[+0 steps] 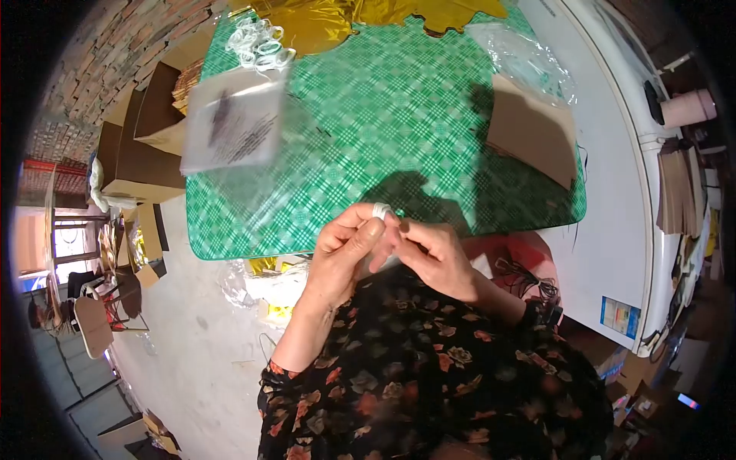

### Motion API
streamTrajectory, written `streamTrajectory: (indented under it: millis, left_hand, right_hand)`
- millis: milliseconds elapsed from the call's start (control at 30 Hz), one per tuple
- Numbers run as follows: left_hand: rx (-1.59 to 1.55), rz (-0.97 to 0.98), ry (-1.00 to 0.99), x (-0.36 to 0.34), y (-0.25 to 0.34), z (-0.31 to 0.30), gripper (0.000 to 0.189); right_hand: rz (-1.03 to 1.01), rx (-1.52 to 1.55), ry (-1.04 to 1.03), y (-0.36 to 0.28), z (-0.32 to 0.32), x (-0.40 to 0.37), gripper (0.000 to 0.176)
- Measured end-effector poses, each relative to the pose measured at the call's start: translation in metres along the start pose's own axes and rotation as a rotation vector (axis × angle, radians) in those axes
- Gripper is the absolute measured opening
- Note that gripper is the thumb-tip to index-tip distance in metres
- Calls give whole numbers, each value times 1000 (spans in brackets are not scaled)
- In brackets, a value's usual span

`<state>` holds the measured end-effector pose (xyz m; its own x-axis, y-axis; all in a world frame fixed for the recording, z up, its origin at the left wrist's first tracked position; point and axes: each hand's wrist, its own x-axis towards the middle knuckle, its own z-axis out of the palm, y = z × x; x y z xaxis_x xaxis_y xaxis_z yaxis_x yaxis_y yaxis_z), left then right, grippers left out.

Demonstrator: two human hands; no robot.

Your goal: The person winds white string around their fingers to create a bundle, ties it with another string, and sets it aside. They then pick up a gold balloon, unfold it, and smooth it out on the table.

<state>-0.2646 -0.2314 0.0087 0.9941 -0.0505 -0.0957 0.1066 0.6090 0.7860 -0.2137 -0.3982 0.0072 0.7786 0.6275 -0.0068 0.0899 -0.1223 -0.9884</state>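
Note:
My left hand [343, 249] is raised just in front of the table's near edge, its fingers curled and the thumb pressed towards the index finger. A narrow white band or wrap [381, 210] shows at the tip of the index finger; whether it is tape or a strand cannot be told. Against those fingertips, my right hand [439, 259] has its fingers bent and drawn together. Anything pinched between the two hands is too small or hidden to make out. Beneath and beyond them lies a green checked tablecloth [368, 115].
Clear plastic bags [234, 119] lie at the table's left, below white looped cords [257, 42]. Gold film [322, 23] covers the far edge. Brown cardboard [533, 126] and clear wrap [525, 54] rest at right, beside a white refrigerator [606, 153]. Cardboard boxes [146, 172] stand left.

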Motion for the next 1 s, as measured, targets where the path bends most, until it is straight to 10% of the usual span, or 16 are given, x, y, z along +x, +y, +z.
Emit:
streamTrajectory:
  millis: [200, 333, 600, 800, 1000]
  left_hand:
    - [-26, -19, 30, -2, 0, -8, 21]
    - [-170, -79, 19, -2, 2, -8, 22]
    - [-248, -112, 83, 0, 8, -1, 13]
    - [-69, -43, 126, 3, 6, -2, 15]
    - [419, 196, 212, 7, -6, 0, 14]
  right_hand:
    - [-147, -88, -310, -12, -18, -2, 13]
    - [-124, 7, 121, -10, -28, 12, 8]
    - [-144, 472, -48, 0, 1, 20, 14]
    - [-329, 1, 125, -3, -4, 21, 11]
    - [29, 549, 31, 2, -7, 20, 9]
